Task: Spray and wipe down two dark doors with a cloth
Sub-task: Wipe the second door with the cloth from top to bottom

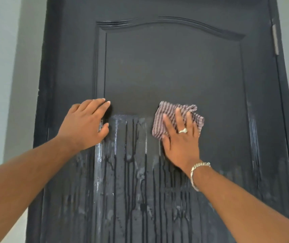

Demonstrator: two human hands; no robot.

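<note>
A dark panelled door [166, 67] fills the view, its lower half streaked with wet runs of spray. My right hand [180, 137], with a ring and a bracelet, presses a striped brown cloth [168, 113] flat against the raised panel with straight fingers. My left hand [86, 123] rests flat on the panel's left moulding, holding nothing. Only one door shows, and no spray bottle is in sight.
A pale wall [8, 67] borders the door on the left. A metal hinge [275, 39] sits on the door's upper right edge beside the dark frame [287, 102].
</note>
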